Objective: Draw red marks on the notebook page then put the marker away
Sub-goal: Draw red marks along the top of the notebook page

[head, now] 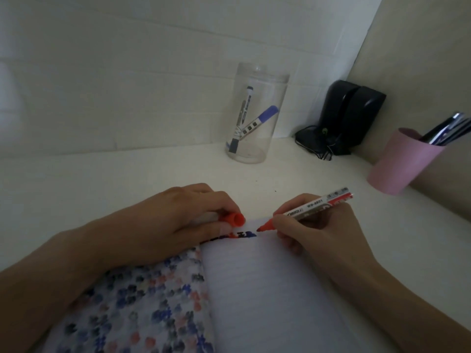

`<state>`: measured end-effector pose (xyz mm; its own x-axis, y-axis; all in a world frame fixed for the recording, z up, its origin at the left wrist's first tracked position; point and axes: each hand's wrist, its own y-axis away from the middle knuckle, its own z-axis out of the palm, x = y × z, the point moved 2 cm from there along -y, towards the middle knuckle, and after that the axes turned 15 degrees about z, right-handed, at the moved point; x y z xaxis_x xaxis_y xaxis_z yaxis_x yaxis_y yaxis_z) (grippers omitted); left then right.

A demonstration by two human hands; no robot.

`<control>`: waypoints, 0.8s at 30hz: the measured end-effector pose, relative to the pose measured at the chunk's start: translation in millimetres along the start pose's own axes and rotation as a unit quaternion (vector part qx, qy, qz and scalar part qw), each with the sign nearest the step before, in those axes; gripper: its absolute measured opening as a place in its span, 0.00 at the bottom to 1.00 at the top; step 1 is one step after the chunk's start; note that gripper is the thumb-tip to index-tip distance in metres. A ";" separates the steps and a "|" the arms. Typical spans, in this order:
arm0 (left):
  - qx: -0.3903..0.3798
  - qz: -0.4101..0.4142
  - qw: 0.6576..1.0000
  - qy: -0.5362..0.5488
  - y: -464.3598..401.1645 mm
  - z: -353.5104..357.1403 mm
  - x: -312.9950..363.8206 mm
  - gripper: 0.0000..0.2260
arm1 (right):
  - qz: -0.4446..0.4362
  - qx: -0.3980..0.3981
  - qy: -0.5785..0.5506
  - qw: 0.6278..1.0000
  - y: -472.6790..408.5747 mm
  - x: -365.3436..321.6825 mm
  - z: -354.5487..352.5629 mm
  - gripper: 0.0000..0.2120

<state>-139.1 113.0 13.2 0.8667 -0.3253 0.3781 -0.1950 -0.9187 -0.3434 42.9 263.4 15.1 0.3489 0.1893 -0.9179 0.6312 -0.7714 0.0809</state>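
An open notebook lies in front of me; its lined right page (267, 289) is mostly blank and its left page (142, 307) is full of blue, black and red marks. Near the top edge of the right page runs a short row of dark marks (244, 235). My right hand (313, 230) grips the uncapped red marker (305, 210), whose tip touches the page just right of that row. My left hand (175, 222) rests on the notebook's top left and pinches the red cap (233, 219).
A clear plastic jar (254, 115) holding two markers stands against the back wall. A black speaker (349, 118) with cables fills the right corner. A pink cup (400, 161) with pens stands at the far right. White desk (102, 179) surrounds the notebook.
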 end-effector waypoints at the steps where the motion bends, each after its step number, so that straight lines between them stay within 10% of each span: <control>1: 0.000 0.000 1.000 0.000 -0.1 -0.1 0.2 0.15 | 0.000 0.000 0.001 1.000 0.1 -0.1 -0.3 0.03; 24: -0.001 0.007 1.000 -0.016 1.1 -0.9 1.4 0.16 | -0.008 0.013 0.020 1.000 -2.5 3.2 -0.6 0.01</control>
<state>-138.5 111.3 14.2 0.8783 -0.3312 0.3448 -0.2083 -0.9142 -0.3477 42.8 266.4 12.1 0.3660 0.2258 -0.9028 0.6188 -0.7836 0.0549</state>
